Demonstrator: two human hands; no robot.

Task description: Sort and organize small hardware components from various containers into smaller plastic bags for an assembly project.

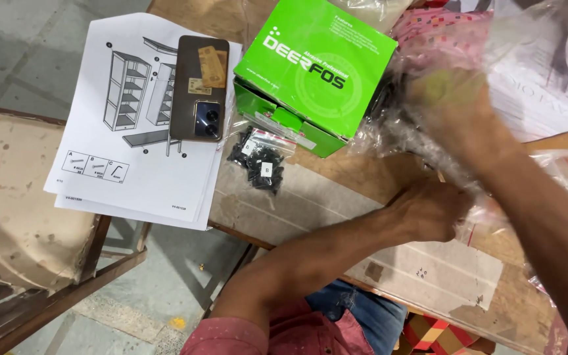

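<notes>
Both hands (428,210) in clear plastic bag (422,125), worn wooden table (336,177), concrete floor (21,46)

head cam | looks steeply down | close over worktable (336,197) edge | floor at left

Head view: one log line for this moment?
left hand: grips clear plastic bag | right hand: blurred, on same bag | nearby: green box, screw packets, instruction sheet, phone
</notes>
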